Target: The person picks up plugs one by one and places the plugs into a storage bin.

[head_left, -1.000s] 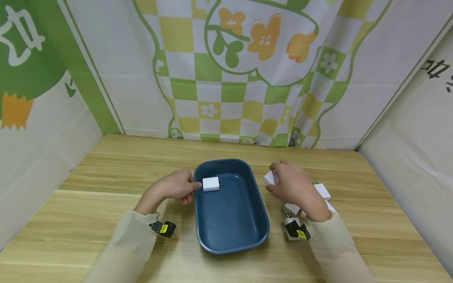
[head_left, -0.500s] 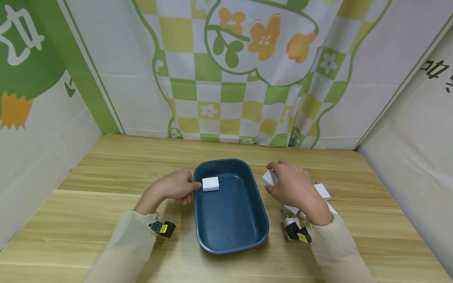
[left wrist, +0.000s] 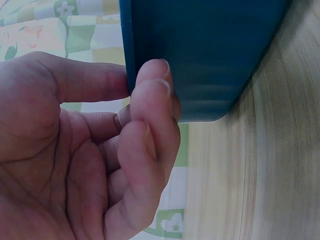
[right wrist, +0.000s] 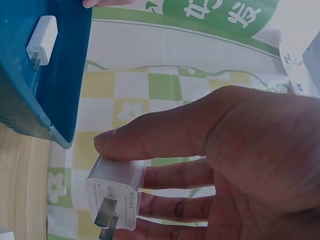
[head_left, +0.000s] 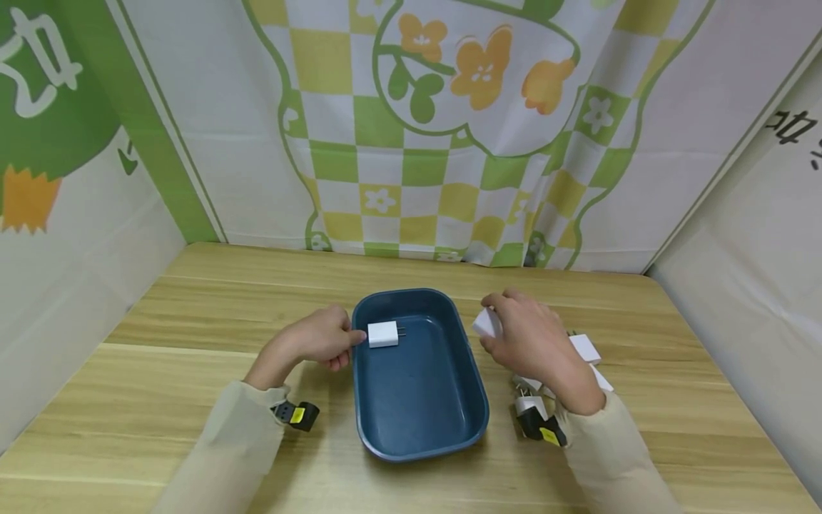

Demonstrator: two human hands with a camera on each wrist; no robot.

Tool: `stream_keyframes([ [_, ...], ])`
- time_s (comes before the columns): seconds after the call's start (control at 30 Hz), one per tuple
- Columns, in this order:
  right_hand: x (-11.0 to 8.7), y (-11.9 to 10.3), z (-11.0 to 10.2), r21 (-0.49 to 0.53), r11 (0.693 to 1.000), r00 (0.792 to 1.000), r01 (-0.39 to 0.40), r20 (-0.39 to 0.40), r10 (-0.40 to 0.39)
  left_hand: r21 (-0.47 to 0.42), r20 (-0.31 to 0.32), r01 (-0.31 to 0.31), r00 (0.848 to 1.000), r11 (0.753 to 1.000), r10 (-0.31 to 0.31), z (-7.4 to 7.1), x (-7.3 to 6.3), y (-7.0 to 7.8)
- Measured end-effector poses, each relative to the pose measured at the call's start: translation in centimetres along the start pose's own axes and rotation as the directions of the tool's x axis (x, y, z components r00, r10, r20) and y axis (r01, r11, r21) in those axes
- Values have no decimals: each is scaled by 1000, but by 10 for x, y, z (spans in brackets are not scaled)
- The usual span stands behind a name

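Slightly leftward since a second ago, the right hand (head_left: pixel 531 339) has carried one held charger (head_left: pixel 486 323) nearer the single blue tray (head_left: pixel 420 407). That white charger, with two metal prongs (right wrist: pixel 105 213), is pinched between thumb and fingers, outside the tray and near its right rim. Another charger (head_left: pixel 382 334), the only one inside the tray, lies by the left wall, its prongs pointing right. The left hand (head_left: pixel 317 337) pinches the tray's left rim between thumb and curled fingers. Around the right wrist, at least four loose chargers (head_left: pixel 584 348) lie bunched on one wooden table (head_left: pixel 193 307); hand and wrist hide part, so the exact count cannot be told. Two pale sleeves (head_left: pixel 221 435) show, and one checkered curtain (head_left: pixel 420 168) hangs behind.
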State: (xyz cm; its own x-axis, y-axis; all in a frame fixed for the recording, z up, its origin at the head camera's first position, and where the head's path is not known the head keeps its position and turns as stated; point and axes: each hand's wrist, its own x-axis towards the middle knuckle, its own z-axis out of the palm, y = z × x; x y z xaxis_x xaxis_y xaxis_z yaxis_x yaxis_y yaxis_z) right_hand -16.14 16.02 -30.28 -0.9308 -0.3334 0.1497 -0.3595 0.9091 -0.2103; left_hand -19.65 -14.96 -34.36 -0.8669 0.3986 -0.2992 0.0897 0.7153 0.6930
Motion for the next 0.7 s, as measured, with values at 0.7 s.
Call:
stream_keyframes([
  [0.7, -5, -13, 2, 7, 998, 997, 60, -40, -60, -6, 5, -17, 1000, 1000, 17, 0, 0, -2],
])
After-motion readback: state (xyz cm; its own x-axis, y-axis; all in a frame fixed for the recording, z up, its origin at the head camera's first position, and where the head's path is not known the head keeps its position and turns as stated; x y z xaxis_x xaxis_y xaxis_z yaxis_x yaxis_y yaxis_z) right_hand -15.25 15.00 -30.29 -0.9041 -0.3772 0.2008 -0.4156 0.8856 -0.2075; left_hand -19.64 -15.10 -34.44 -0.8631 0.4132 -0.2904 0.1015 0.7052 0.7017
